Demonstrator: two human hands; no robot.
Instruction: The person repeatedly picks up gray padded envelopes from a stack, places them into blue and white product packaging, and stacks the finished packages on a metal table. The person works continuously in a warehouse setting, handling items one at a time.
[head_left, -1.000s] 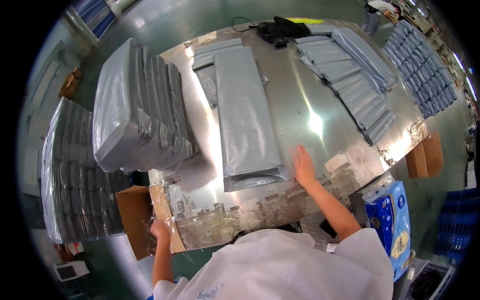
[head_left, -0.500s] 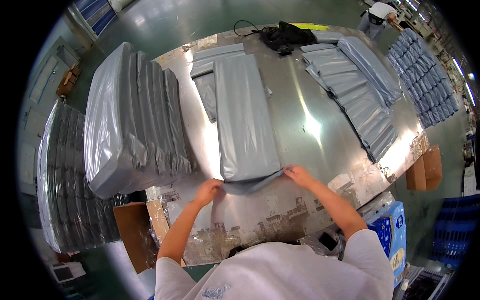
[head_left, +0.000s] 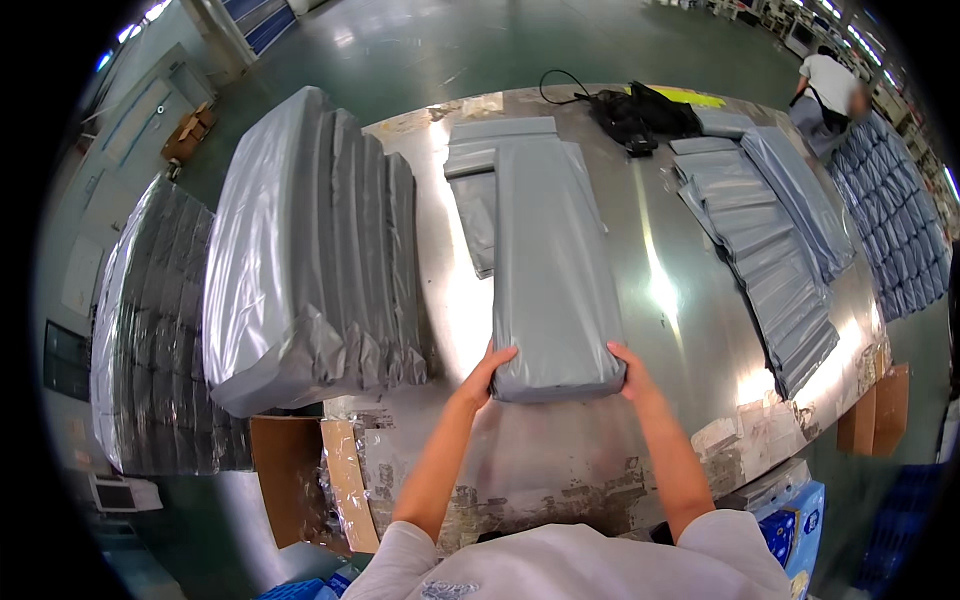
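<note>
A long, padded grey plastic package [head_left: 556, 270] lies lengthwise in front of me on the metal table. My left hand [head_left: 489, 371] grips its near left corner, thumb on top and fingers down the side. On the near right corner, my right hand [head_left: 631, 369] holds it the same way. The near end is tucked into a rounded edge. Beneath and behind the package lie flat grey plastic bags [head_left: 470, 152], partly covered by it. Just left of it, similar wrapped grey packages [head_left: 300, 250] stand side by side in a tall row.
The worn metal table [head_left: 650, 420] has scraped tape near its edge. More grey bags [head_left: 760, 250] lie to the right. A black cable bag [head_left: 650, 112] sits at the far edge. Cardboard boxes [head_left: 285, 480] flank the table. A co-worker [head_left: 826, 95] bends over beyond a quilted grey stack [head_left: 890, 215].
The loose flap at the near end has gone under the package. My hands have moved from pulling that flap to gripping both near corners. The view has shifted, so everything sits further right.
</note>
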